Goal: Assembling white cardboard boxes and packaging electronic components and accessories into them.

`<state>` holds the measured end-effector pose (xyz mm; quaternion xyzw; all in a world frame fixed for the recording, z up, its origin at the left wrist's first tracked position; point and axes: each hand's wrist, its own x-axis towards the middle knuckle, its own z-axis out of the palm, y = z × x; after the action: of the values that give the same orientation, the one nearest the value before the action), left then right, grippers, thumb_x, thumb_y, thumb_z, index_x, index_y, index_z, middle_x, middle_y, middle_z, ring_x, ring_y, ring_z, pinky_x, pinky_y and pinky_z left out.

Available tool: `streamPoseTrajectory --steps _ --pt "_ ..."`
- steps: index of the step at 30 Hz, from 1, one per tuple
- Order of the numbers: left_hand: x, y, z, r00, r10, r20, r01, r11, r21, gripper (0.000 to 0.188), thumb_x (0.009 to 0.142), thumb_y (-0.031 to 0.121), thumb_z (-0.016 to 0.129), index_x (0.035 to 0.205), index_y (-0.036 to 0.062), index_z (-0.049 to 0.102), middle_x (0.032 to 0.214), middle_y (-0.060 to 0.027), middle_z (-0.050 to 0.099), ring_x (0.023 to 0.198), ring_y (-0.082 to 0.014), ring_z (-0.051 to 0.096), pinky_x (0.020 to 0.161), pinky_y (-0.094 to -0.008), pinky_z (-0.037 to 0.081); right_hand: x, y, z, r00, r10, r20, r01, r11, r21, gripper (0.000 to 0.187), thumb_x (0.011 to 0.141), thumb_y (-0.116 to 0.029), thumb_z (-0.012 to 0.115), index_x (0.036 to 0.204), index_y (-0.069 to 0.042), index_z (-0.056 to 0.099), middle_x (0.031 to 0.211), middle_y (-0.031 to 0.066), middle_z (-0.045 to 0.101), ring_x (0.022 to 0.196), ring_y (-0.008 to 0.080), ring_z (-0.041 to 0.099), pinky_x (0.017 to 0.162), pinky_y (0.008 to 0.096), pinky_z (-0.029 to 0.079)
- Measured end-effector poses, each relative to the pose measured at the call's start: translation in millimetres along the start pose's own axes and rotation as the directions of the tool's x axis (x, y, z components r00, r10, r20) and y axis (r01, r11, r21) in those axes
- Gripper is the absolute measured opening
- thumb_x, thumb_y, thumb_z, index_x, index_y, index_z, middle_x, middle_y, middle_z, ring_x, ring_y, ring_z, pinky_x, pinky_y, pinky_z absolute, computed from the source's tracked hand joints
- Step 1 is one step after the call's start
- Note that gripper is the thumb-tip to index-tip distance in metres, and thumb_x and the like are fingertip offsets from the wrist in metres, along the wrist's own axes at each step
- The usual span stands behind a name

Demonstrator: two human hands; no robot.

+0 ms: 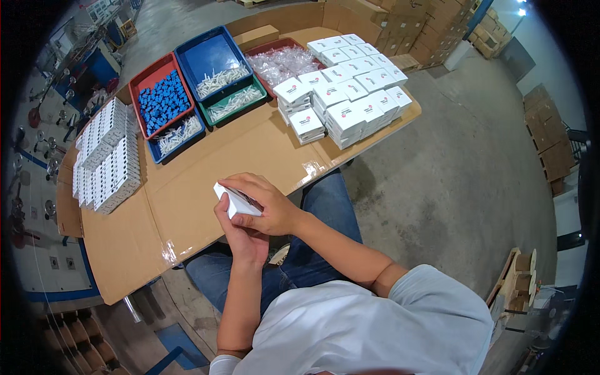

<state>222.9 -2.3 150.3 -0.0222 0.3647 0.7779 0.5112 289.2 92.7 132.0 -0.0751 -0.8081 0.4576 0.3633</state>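
A small white box (236,201) is held between my two hands above the near edge of the cardboard-covered table (206,164). My left hand (240,240) grips it from below and the left side, thumb up against its face. Over its top and right side curl the fingers of my right hand (272,203). A dark gap shows on the box's side under my right fingers; whether that is an open flap I cannot tell. Stacked flat white boxes (350,115) stand beyond my hands to the right. At the left are stacked white pieces with dark holes (109,153).
A red tray (134,87) holds blue parts (164,100). Beside it, blue trays (187,53) and a green tray (257,107) contain white plugs or sticks. Clear plastic bags (284,62) fill another red tray. Cardboard cartons (400,31) are piled behind the table.
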Motion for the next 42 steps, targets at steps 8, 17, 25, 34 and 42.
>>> streamPoseTrajectory --steps 8,17,25,34,42 --pt "0 -3 0 1.0 -0.017 -0.02 0.018 0.999 0.05 0.063 0.094 0.061 0.055 0.134 0.0137 0.056 0.128 -0.0026 0.061 0.121 -0.0186 0.058 0.102 -0.0349 0.048 -4 2 -2 1.0 0.013 -0.012 -0.013 1.0 0.004 0.074 0.088 -0.05 0.074 0.143 -0.005 0.055 0.134 0.0171 0.059 0.125 0.0345 0.056 0.107 0.0424 0.043" --pt "0 -3 -5 1.0 0.002 -0.02 -0.001 0.999 0.054 0.063 0.095 0.061 0.054 0.136 0.0143 0.054 0.128 -0.002 0.059 0.121 -0.0188 0.058 0.102 -0.0352 0.048 -5 1 2 0.999 0.035 -0.003 -0.035 0.999 0.032 0.072 0.087 -0.046 0.076 0.142 -0.005 0.056 0.134 0.0168 0.059 0.125 0.0338 0.056 0.106 0.0412 0.044" --pt "0 -1 -9 1.0 -0.015 -0.024 0.016 1.0 0.027 0.061 0.095 0.061 0.054 0.134 0.0143 0.055 0.127 -0.0016 0.06 0.12 -0.0184 0.058 0.102 -0.0354 0.048 -4 0 6 0.999 0.04 0.007 -0.04 0.998 0.04 0.071 0.087 -0.045 0.076 0.142 -0.005 0.056 0.134 0.0168 0.059 0.124 0.0329 0.057 0.105 0.0406 0.045" --pt "-1 -1 -9 1.0 -0.011 -0.012 0.012 0.999 0.035 0.061 0.095 0.061 0.055 0.134 0.0151 0.056 0.126 -0.0019 0.06 0.12 -0.0184 0.058 0.101 -0.0355 0.048 -5 1 6 0.998 0.057 0.001 -0.057 0.997 0.042 0.071 0.087 -0.044 0.077 0.142 -0.004 0.056 0.134 0.0168 0.059 0.124 0.0329 0.057 0.105 0.0404 0.045" --pt "1 -3 -11 1.0 -0.004 -0.024 0.005 0.999 0.039 0.062 0.094 0.062 0.054 0.135 0.0149 0.055 0.126 -0.0021 0.06 0.12 -0.0185 0.058 0.101 -0.0356 0.048 -5 2 8 0.999 0.041 -0.007 -0.04 0.998 0.045 0.071 0.087 -0.043 0.077 0.142 -0.005 0.056 0.133 0.0168 0.059 0.123 0.0329 0.058 0.104 0.0402 0.046"
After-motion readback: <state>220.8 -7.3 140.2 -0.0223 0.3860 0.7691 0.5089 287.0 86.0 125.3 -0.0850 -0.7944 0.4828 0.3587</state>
